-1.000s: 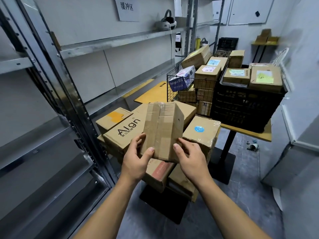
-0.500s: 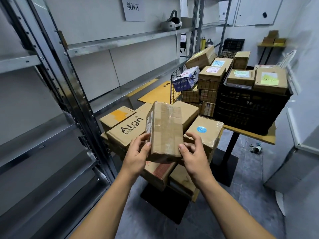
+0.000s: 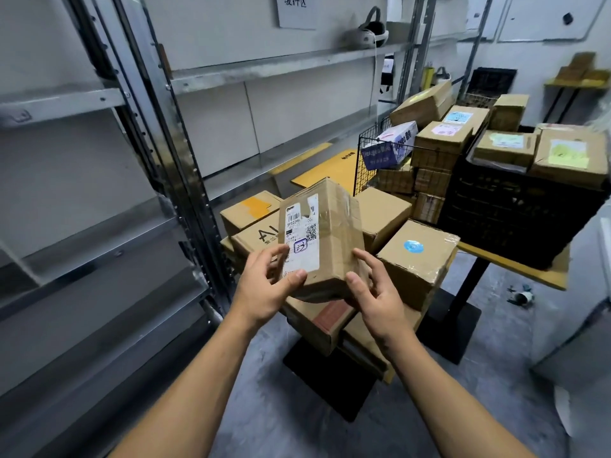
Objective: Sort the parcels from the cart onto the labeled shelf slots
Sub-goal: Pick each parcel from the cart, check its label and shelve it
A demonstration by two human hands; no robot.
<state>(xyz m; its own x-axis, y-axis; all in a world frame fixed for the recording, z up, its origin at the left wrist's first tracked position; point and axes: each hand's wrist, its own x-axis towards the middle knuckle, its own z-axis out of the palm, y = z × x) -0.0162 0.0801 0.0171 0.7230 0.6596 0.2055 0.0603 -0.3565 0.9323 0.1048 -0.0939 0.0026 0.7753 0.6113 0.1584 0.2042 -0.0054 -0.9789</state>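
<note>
I hold a small taped cardboard parcel [image 3: 334, 239] upright in front of me, its white shipping label with barcode and QR code turned toward me. My left hand [image 3: 267, 285] grips its lower left edge, thumb on the label. At the lower right corner, my right hand [image 3: 377, 292] supports the parcel. Behind it, a pile of cardboard parcels [image 3: 416, 259] lies on a small table. The metal shelf rack [image 3: 185, 180] stands to my left with bare grey shelves.
A black crate [image 3: 515, 219] topped with labelled boxes and a wire basket [image 3: 380, 150] of parcels sit on the wooden table behind. A headset [image 3: 370, 31] rests on an upper shelf under a paper sign [image 3: 296, 9]. Yellow envelopes [image 3: 330, 170] lie on a lower shelf. Grey floor lies on the right.
The parcel has been rotated in my hands, bringing its shipping label round to face me. My view has moved slightly nearer the pile.
</note>
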